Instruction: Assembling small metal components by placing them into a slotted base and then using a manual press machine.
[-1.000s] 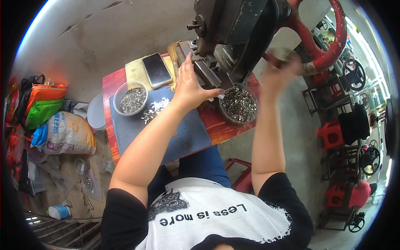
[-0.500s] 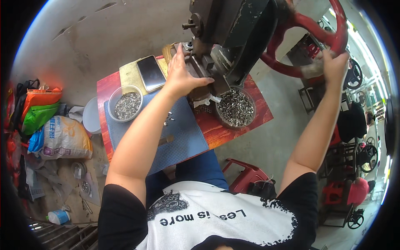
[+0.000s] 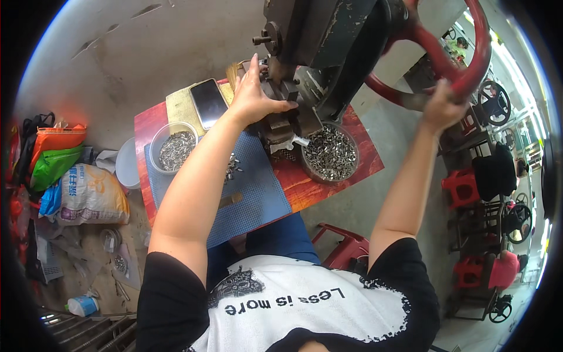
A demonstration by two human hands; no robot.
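A dark hand press [image 3: 328,35] stands at the far side of the table. My left hand [image 3: 253,101] is at its lower tooling [image 3: 287,126], thumb and fingers spread; the thumb tip touches or nearly touches the block under the ram. Whether a small part lies under the fingertips is hidden. My right hand [image 3: 444,110] is closed round the lower rim of the press's red handwheel [image 3: 481,53]. Left of the press sits a clear tub [image 3: 155,157] of small metal pins. Right of it, a clear bowl [image 3: 356,159] is heaped with short metal pieces.
A blue mat [image 3: 258,193] with a few loose metal pieces covers the table's near side. A phone [image 3: 208,102] lies on a yellow cloth. Stuffed sacks [image 3: 94,196] sit at left; a red stool [image 3: 337,243] stands near my legs. Other presses and people are at far right.
My right hand has swung left and slightly down with the handwheel, which has turned. The press ram looks slightly changed in position. My left hand stays at the tooling with a small shift.
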